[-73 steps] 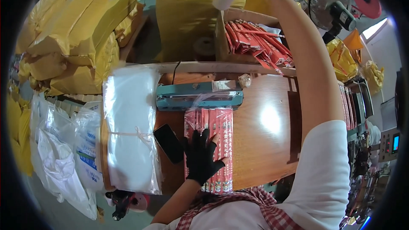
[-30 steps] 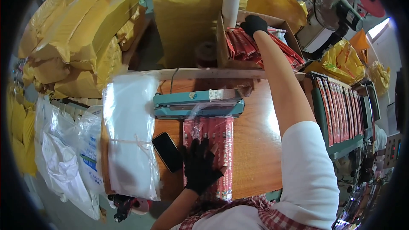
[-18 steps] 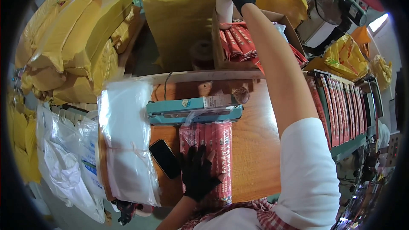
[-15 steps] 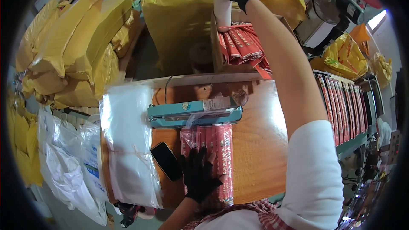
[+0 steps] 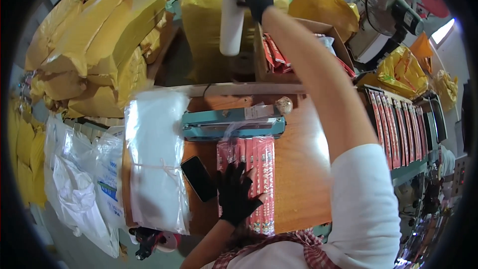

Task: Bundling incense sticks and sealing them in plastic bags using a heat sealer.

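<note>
My left hand (image 5: 235, 194), in a black fingerless glove, lies spread on a row of long red packets (image 5: 261, 179) in a clear plastic bag. The bag's far end reaches a teal bag sealer (image 5: 234, 124). My right arm stretches far forward. In its black-gloved right hand (image 5: 259, 4) I grip a white bottle (image 5: 232, 25) near its top, held upright in the air just left of an open cardboard box (image 5: 343, 45). That box holds more red packets (image 5: 277, 55), partly hidden by my forearm. A black phone (image 5: 199, 179) rests left of my left hand.
A stack of clear plastic bags (image 5: 155, 184) covers the table's left side. Large yellow sacks (image 5: 99, 45) are piled at the far left, with another yellow sack (image 5: 206, 35) behind the bottle. At right stand a rack of red packets (image 5: 393, 129) and a fan (image 5: 391, 5).
My right hand has carried the white bottle left and down, away from over the cardboard box. My left hand stays on the bagged packets. The whole view has shifted slightly.
</note>
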The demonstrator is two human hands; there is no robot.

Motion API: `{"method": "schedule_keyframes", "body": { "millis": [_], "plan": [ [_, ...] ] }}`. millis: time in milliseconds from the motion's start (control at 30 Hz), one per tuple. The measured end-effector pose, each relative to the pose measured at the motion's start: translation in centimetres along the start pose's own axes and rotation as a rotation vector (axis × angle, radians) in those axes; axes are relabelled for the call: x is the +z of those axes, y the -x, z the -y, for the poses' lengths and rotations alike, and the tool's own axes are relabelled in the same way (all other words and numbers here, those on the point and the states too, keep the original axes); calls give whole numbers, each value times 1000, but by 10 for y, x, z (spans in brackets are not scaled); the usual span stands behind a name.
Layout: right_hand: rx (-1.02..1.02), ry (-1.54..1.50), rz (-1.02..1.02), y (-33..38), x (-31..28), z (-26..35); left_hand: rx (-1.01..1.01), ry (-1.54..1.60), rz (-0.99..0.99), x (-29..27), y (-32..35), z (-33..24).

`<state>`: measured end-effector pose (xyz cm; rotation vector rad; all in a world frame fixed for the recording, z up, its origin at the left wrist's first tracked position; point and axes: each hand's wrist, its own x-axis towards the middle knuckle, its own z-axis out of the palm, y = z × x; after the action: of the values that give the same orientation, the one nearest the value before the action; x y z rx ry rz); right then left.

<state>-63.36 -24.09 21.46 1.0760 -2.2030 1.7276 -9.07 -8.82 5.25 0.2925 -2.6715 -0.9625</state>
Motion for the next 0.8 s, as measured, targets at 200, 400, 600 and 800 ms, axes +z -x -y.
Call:
{"method": "schedule_keyframes", "body": {
  "millis": [200, 400, 600, 800],
  "plan": [
    [243, 49, -22, 125, 95, 13, -74, -110, 14, -15, 13, 13],
    [371, 614, 118, 92, 42, -12, -68, -110, 11, -11, 8, 8],
    [690, -152, 113, 115, 71, 16, -78, -129, -79, -14, 18, 20],
    [-183, 1024, 346, 99, 64, -41, -62, -85, -47, -14, 12, 14]
  ]
}}
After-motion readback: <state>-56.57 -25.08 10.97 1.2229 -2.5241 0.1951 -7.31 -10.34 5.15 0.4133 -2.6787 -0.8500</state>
